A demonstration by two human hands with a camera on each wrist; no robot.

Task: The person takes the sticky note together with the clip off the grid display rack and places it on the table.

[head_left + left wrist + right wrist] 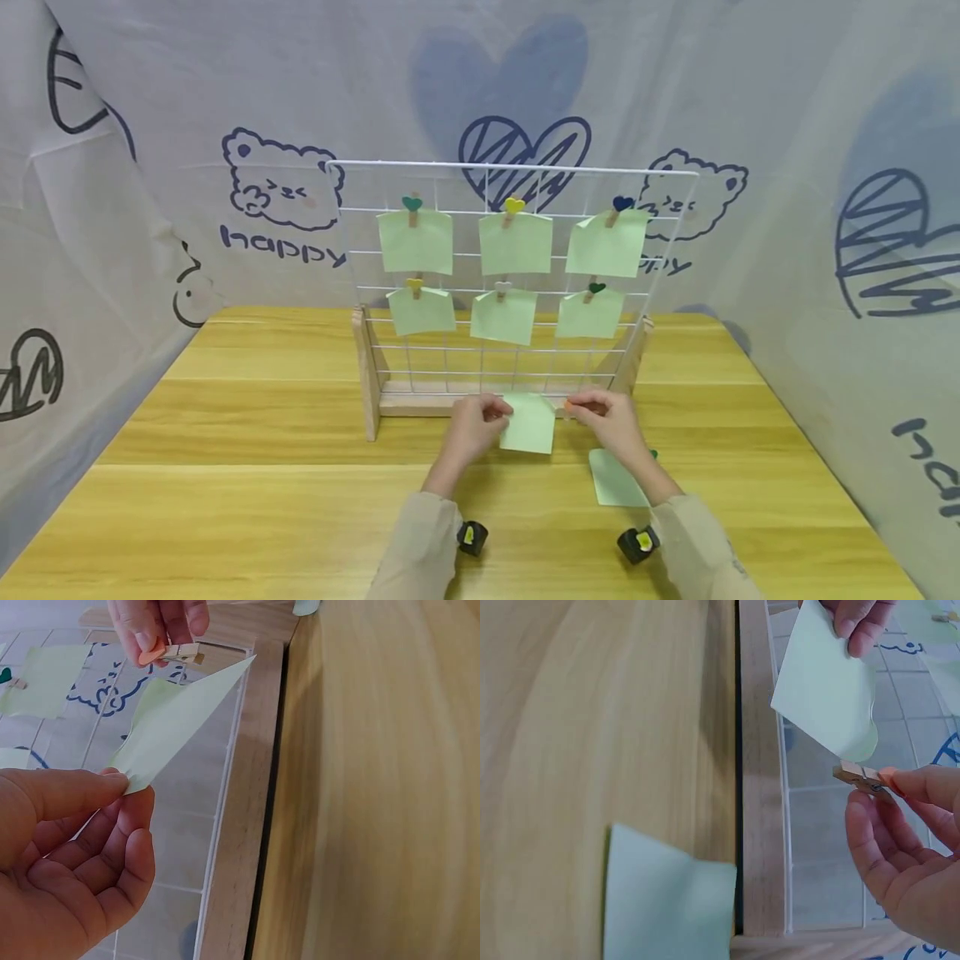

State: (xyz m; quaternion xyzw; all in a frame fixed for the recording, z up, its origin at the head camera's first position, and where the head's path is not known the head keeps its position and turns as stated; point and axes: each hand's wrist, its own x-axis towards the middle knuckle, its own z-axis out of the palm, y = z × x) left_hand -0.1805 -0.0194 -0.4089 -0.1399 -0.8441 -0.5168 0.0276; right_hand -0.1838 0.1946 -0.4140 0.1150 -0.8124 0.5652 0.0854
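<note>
A pale green paper note (528, 425) is pinched at its left edge between the thumb and fingertips of my left hand (477, 429). It hangs in front of the bottom of a white wire grid rack (517, 167). My right hand (611, 421) pinches a small wooden clothespin (859, 776) by its end with the orange heart (152, 652). The clothespin's tip points toward the note's near corner, close beside it in the right wrist view. Two rows of green notes hang on the grid under heart clothespins, such as the note (416, 242) at upper left.
The grid stands in a wooden base (420, 406) on a wood-grain table (262, 500). Another pad of green paper (615, 479) lies under my right forearm, with a dark green heart (654, 454) at its edge. Patterned cloth (187, 67) hangs behind the table.
</note>
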